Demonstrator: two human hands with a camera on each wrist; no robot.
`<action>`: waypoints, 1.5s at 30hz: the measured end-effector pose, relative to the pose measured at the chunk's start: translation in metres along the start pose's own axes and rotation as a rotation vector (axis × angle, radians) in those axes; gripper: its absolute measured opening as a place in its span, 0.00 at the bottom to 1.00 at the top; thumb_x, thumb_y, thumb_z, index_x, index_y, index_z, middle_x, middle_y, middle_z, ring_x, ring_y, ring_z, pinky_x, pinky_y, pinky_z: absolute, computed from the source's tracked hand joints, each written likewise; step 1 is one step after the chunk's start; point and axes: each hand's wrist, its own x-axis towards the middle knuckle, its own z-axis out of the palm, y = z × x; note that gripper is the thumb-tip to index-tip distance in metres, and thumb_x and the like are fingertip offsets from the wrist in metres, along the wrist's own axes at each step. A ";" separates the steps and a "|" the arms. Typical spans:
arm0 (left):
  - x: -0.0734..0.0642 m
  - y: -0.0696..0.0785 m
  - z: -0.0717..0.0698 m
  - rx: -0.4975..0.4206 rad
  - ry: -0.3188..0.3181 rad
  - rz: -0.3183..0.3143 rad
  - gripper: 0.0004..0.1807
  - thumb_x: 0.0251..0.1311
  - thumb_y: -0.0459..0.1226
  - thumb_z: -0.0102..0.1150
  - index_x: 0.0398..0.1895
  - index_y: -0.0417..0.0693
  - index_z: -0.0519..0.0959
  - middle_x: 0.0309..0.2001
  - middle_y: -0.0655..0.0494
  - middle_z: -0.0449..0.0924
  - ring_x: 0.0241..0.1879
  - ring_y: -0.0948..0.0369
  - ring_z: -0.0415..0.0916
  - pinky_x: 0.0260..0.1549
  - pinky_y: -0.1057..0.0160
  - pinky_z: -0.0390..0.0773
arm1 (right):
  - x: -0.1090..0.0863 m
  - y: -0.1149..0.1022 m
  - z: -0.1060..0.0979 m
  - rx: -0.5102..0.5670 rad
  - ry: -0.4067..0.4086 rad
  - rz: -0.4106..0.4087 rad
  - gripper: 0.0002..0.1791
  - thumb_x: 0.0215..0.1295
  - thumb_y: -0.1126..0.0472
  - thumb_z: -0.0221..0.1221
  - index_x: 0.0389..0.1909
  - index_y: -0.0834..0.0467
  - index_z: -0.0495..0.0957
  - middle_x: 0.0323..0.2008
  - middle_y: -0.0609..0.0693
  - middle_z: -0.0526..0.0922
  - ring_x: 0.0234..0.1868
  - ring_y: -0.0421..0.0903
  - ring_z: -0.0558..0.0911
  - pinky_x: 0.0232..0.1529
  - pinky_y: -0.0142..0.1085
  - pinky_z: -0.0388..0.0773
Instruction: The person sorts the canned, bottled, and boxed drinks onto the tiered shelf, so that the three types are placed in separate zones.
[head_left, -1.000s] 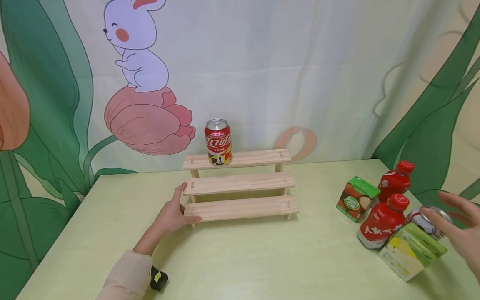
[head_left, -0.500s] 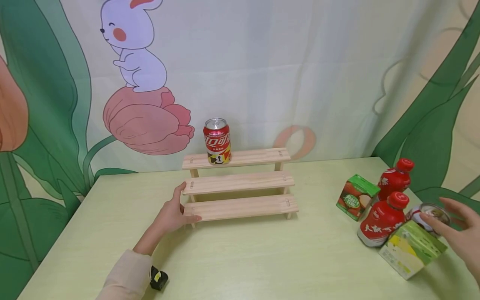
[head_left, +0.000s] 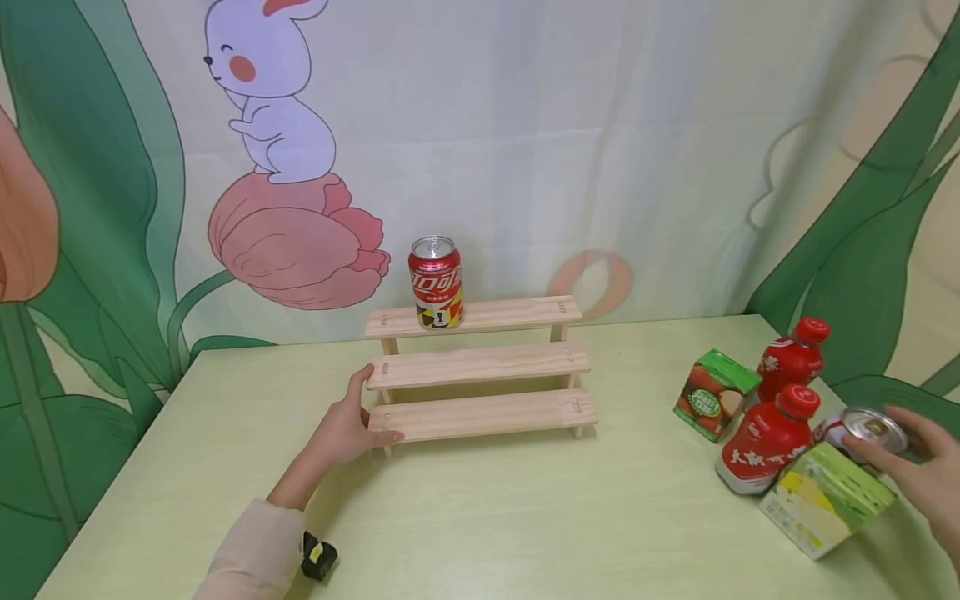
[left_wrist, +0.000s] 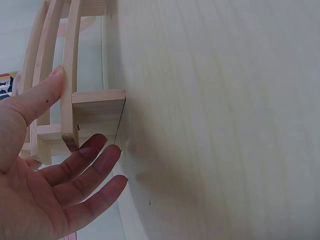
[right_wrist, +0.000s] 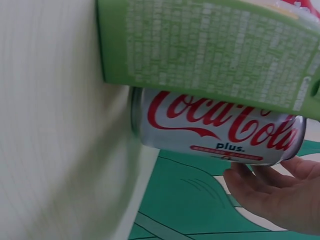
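My left hand [head_left: 341, 433] holds the left end of a three-step wooden stand [head_left: 480, 365]. In the left wrist view its thumb [left_wrist: 47, 95] presses a step, while the other fingers curve by the stand's leg. At the far right my right hand [head_left: 926, 475] grips the upper part of a white Coca-Cola Plus can [head_left: 873, 427], thumb on the near side and fingers on the far side. That can [right_wrist: 210, 127] stands on the table behind a green and yellow drink carton [head_left: 821, 500], which partly hides it. A red Coca-Cola can [head_left: 437, 287] stands on the top step.
Two red bottles, one nearer [head_left: 765, 450] and one farther [head_left: 791, 362], stand close to the white can. A green carton with fruit pictures [head_left: 708, 404] is left of them. A small black object [head_left: 318, 557] lies by the left sleeve. A printed curtain [head_left: 510, 150] hangs behind the table.
My right hand has moved slightly left and down onto the white can, its fingers closing around the top. My left hand and the stand stay put.
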 end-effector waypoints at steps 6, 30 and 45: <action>0.000 0.000 0.000 -0.003 -0.001 -0.004 0.59 0.41 0.43 0.72 0.70 0.47 0.39 0.25 0.49 0.75 0.23 0.59 0.70 0.22 0.63 0.70 | 0.000 0.000 0.000 0.029 -0.054 0.017 0.49 0.52 0.42 0.62 0.70 0.49 0.47 0.47 0.47 0.68 0.36 0.25 0.63 0.32 0.27 0.65; 0.001 0.000 0.000 -0.016 -0.001 -0.012 0.59 0.41 0.42 0.73 0.70 0.47 0.40 0.24 0.50 0.74 0.22 0.59 0.69 0.21 0.63 0.69 | 0.003 -0.003 0.006 0.237 -0.007 0.028 0.35 0.49 0.53 0.68 0.59 0.41 0.66 0.34 0.28 0.68 0.31 0.25 0.69 0.24 0.24 0.71; 0.003 -0.002 0.001 -0.005 -0.004 -0.031 0.60 0.40 0.44 0.73 0.70 0.49 0.39 0.25 0.50 0.74 0.23 0.59 0.69 0.22 0.63 0.69 | 0.028 0.010 -0.012 0.207 0.095 -0.034 0.39 0.48 0.54 0.69 0.63 0.43 0.64 0.35 0.25 0.68 0.33 0.22 0.68 0.25 0.19 0.66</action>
